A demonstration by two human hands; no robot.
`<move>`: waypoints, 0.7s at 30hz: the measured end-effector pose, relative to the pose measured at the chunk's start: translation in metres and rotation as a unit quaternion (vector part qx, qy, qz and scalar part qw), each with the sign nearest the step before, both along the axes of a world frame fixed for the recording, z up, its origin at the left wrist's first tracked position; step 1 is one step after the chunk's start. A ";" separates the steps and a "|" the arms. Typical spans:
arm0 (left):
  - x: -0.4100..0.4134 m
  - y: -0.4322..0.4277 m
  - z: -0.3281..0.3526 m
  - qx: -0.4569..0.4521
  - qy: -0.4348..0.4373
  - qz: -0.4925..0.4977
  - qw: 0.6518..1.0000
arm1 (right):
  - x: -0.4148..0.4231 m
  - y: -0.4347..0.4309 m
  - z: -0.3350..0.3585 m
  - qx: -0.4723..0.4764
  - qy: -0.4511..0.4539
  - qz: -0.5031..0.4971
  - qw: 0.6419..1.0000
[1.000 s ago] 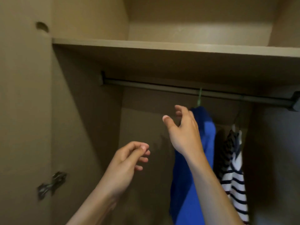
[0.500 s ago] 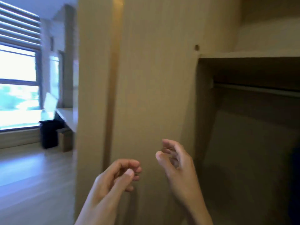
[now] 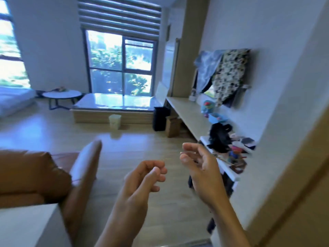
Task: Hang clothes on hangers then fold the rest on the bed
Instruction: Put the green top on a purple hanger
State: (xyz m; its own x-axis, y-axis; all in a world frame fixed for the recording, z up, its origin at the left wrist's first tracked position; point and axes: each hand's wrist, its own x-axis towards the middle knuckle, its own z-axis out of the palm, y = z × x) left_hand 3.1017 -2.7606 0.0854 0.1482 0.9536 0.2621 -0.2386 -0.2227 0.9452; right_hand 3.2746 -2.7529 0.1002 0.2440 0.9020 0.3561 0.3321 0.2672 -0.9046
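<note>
Bright room w/ wood floor [image 3: 124, 143] and big window [image 3: 121, 66] at top ctr. Left hand [image 3: 142, 180] and right hand [image 3: 201, 168] hover at bottom ctr, apart, fingers loosely curled, both holding nothing. Clothes: blue tie-dye garment [image 3: 206, 68] and patterned garment [image 3: 229, 75] draped against wall, upper right, above long shelf [image 3: 188, 113]. Bed [image 3: 12, 98] at far left edge; brown sofa [image 3: 26, 173] lower left.

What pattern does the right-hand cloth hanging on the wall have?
The hanging cloth has a blotchy cream-and-black print, seen best in the head view.
</note>
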 end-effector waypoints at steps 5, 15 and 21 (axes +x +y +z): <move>-0.052 0.051 -0.034 -0.032 0.021 0.059 0.997 | -0.045 0.086 -0.033 -0.027 -0.004 0.029 0.999; -0.087 0.223 -0.059 -0.048 0.058 0.161 0.984 | -0.097 0.280 -0.095 -0.076 -0.020 0.116 0.990; -0.090 0.330 -0.064 -0.061 0.048 0.193 0.978 | -0.104 0.392 -0.103 -0.096 -0.032 0.159 0.982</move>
State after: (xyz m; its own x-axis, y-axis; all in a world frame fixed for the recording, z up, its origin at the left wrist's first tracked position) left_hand 3.0119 -2.4305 0.0212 -0.2114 0.9664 0.1458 -0.0680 -0.1634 0.9842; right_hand 3.1704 -2.3607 -0.0023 -0.0778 0.9810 0.1776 0.3167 0.1932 -0.9286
